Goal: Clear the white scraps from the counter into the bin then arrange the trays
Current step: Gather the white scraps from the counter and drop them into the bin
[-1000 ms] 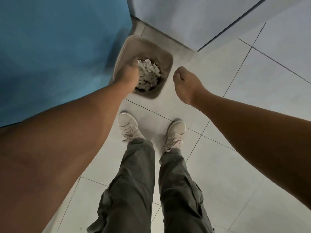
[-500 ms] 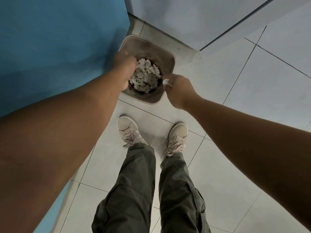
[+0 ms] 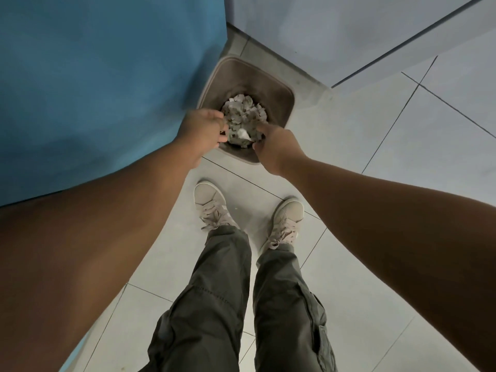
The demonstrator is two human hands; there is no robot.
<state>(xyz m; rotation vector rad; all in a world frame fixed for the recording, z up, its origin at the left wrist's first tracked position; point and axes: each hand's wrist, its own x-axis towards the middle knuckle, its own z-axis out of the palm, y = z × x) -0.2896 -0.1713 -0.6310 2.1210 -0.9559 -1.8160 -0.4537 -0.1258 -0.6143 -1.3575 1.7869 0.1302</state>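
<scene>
A brown square bin point(image 3: 285, 95) stands on the floor against the blue counter side, with a heap of white scraps point(image 3: 243, 112) in it. My left hand point(image 3: 201, 128) hangs over the bin's left rim with its fingers loosely curled downward and nothing visible in them. Over the near right rim, my right hand point(image 3: 277, 146) has its forefinger and thumb spread apart. One brighter white scrap point(image 3: 243, 133) lies on top of the heap just off those fingertips, between my two hands. The counter top and the trays are out of view.
The blue counter side point(image 3: 107, 81) fills the left. A pale cabinet face point(image 3: 322, 30) stands behind the bin. My two feet in beige shoes point(image 3: 209, 202) stand on grey floor tiles point(image 3: 402, 146) just short of the bin.
My right hand moved left over the bin with a pinched white scrap, then spread its fingers; the scrap now lies on the heap. My left hand stayed over the bin's left side.
</scene>
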